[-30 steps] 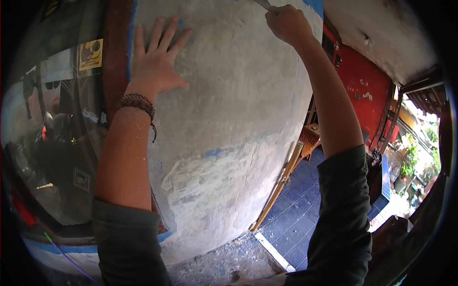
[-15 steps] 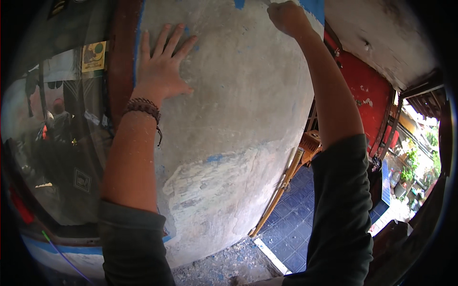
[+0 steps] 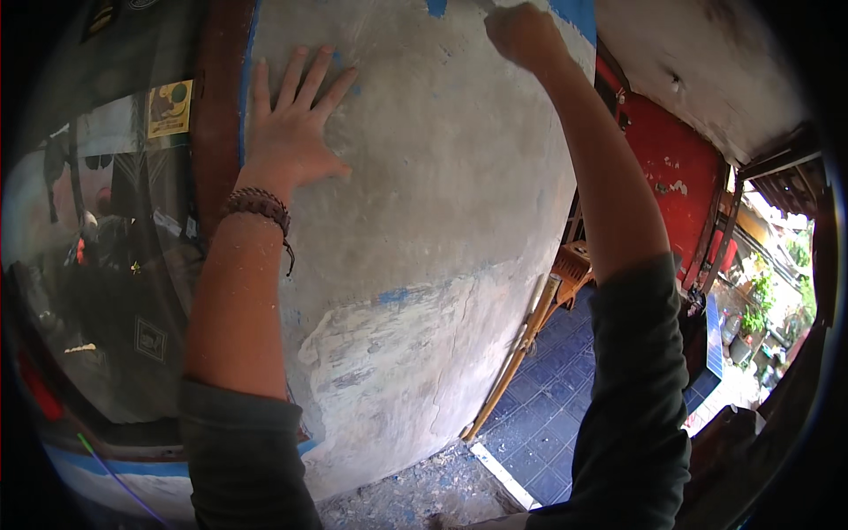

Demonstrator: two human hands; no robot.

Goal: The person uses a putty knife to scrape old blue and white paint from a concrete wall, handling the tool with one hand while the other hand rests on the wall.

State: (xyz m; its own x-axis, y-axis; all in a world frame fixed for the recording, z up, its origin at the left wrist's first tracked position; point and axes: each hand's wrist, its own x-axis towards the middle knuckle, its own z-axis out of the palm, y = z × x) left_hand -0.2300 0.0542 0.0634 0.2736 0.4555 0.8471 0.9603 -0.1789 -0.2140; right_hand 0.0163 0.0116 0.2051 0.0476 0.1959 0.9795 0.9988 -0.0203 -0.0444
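On a grey plaster wall [image 3: 424, 194], a blue paint patch [image 3: 436, 7] is lying at ten o'clock from the nearer, clenched right hand [image 3: 528, 39], contents unclear; the empty left hand [image 3: 296, 134] is splaying.

A dark window [image 3: 132, 371] with 1 yellow sticker [image 3: 170, 109] stands at left, edged by a brown frame [image 3: 217, 132]. At right, 1 bamboo pole [image 3: 512, 375] leans near blue floor tiles [image 3: 541, 424]; beyond are a red panel [image 3: 676, 172] and a green plant [image 3: 758, 299].

Floored in blue tiles [image 3: 539, 433], backed by a flaking red wall [image 3: 676, 172] — lit by bright daylight [image 3: 729, 384] at right, glazed at left with a reflective windowpane [image 3: 110, 380].
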